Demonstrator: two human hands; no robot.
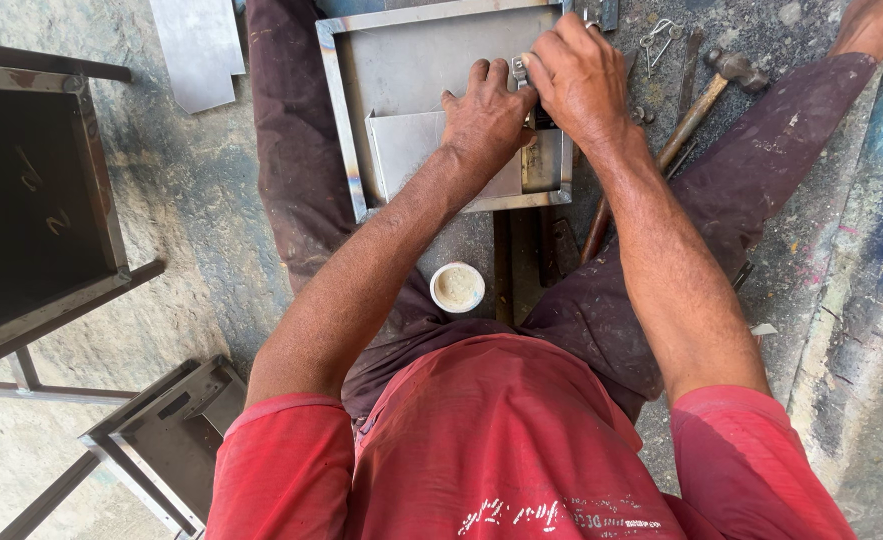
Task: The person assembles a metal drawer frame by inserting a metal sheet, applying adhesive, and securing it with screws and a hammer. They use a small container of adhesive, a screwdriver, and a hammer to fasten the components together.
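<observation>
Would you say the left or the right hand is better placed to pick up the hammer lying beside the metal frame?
Probably the right hand: it grips a small metal piece at the frame edge nearest the hammer. The left hand presses the folded sheet, farther away.

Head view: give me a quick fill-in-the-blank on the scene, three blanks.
1. Both hands, left hand and right hand, work over a shallow metal ____.
2. The small round white cup sits between the person's ____.
3. Right of the tray lies a wooden-handled ____.

Missing words: tray; legs; hammer
</observation>
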